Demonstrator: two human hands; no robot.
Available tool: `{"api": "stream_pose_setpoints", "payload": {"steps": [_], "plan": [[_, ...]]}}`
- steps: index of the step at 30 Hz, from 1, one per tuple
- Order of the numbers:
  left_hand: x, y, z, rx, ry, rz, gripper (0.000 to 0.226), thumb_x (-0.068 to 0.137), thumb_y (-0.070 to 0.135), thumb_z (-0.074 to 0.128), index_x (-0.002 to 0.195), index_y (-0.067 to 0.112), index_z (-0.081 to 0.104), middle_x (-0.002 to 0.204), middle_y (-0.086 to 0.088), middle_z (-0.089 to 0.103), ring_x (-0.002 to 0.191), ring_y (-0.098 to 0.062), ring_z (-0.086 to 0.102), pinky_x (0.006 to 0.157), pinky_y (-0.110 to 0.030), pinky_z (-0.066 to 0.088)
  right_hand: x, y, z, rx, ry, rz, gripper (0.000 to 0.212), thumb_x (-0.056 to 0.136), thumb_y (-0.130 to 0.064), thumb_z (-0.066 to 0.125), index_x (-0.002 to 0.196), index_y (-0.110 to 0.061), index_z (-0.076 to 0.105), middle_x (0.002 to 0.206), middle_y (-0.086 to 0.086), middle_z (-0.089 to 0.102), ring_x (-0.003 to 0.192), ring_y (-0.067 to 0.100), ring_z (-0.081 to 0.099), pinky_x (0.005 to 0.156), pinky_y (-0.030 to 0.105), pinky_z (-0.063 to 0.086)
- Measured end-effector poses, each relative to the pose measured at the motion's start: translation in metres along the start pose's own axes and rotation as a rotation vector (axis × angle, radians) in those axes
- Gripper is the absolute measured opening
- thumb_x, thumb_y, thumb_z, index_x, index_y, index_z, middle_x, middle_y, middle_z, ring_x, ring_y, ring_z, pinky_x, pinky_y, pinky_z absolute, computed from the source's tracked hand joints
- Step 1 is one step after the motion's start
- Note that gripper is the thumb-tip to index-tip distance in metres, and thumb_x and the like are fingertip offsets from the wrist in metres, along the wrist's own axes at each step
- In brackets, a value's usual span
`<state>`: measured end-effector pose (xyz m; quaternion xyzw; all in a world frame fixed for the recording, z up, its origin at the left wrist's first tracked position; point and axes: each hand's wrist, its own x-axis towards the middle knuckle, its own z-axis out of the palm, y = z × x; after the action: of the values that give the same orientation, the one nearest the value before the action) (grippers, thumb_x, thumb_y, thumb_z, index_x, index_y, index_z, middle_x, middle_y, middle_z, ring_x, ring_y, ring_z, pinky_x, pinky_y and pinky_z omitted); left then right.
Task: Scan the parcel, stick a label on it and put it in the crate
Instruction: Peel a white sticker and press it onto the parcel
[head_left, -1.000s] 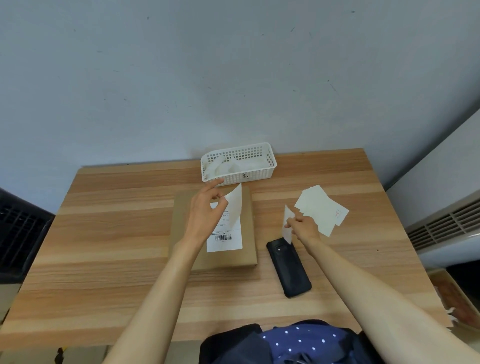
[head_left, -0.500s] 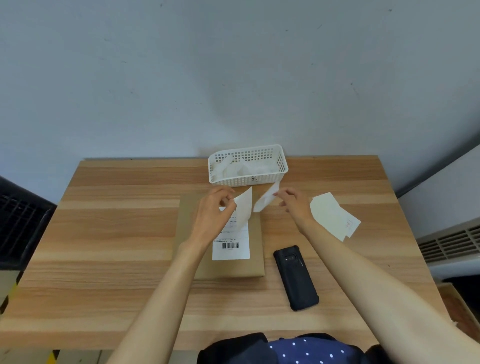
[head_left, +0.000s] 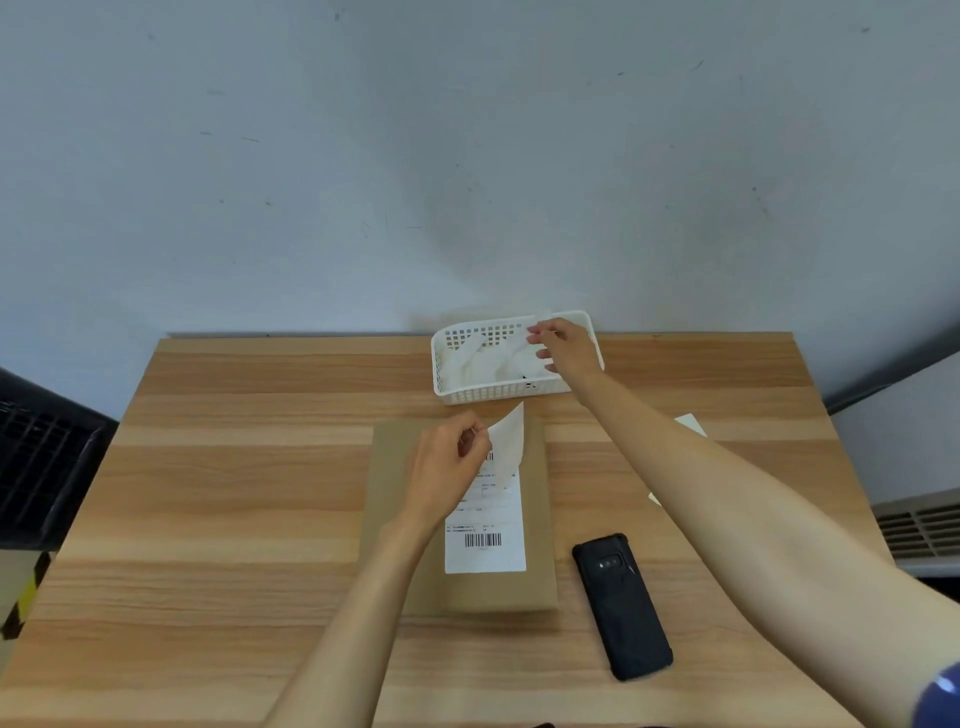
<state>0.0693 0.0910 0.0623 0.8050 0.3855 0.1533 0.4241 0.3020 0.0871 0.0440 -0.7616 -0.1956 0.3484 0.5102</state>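
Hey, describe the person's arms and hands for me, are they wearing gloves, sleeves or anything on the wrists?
Both arms are bare to the frame edge: no gloves, watch or rings visible on the left hand or right hand. A dark blue garment with white dots shows at the lower right corner.

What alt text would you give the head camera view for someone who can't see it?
A person's left hand holds up the peeled top of a white label on a flat brown parcel, while the right hand holds a paper scrap over a white basket. A black phone lies on the wooden table.
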Motion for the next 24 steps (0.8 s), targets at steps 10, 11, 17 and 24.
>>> {"api": "stream_pose_setpoints", "payload": {"steps": [10, 11, 17, 24], "plan": [[0.010, -0.010, -0.001, 0.023, -0.020, -0.030, 0.022, 0.095, 0.031, 0.053, 0.077, 0.021, 0.060, 0.066, -0.005, 0.060, 0.057, -0.008, 0.044, 0.056, -0.030, 0.034, 0.030, 0.029, 0.000, -0.496, -0.136, 0.111, 0.044, 0.096, 0.000, 0.037, 0.135, -0.012, 0.053, 0.141, 0.008, 0.056, 0.127, 0.026, 0.052, 0.092, 0.033, 0.047], [0.010, -0.009, -0.001, 0.022, -0.024, -0.031, 0.022, 0.095, 0.031, 0.053, 0.076, 0.021, 0.059, 0.066, -0.005, 0.060, 0.057, -0.008, 0.044, 0.056, -0.031, 0.035, 0.029, 0.031, -0.001, -0.529, -0.153, 0.111, 0.045, 0.097, 0.000, 0.036, 0.138, -0.010, 0.051, 0.144, 0.009, 0.052, 0.131, 0.027, 0.048, 0.102, 0.036, 0.044], [0.009, -0.002, -0.002, -0.020, -0.014, -0.029, 0.017, 0.093, 0.027, 0.054, 0.078, 0.023, 0.061, 0.068, -0.003, 0.061, 0.059, -0.006, 0.045, 0.057, -0.031, 0.037, 0.016, 0.035, -0.011, -0.456, -0.131, 0.022, 0.045, 0.091, 0.006, 0.037, 0.127, -0.009, 0.060, 0.138, 0.011, 0.056, 0.131, 0.023, 0.050, 0.102, 0.035, 0.044], [-0.004, 0.009, -0.013, -0.038, 0.024, -0.018, 0.016, 0.092, 0.025, 0.057, 0.080, 0.023, 0.067, 0.075, 0.002, 0.068, 0.070, -0.014, 0.058, 0.062, -0.033, 0.045, -0.022, 0.022, -0.016, -0.208, -0.275, 0.080, 0.025, 0.097, -0.013, 0.049, 0.108, -0.005, 0.069, 0.098, 0.009, 0.069, 0.072, 0.013, 0.060, 0.062, 0.021, 0.044]]}}
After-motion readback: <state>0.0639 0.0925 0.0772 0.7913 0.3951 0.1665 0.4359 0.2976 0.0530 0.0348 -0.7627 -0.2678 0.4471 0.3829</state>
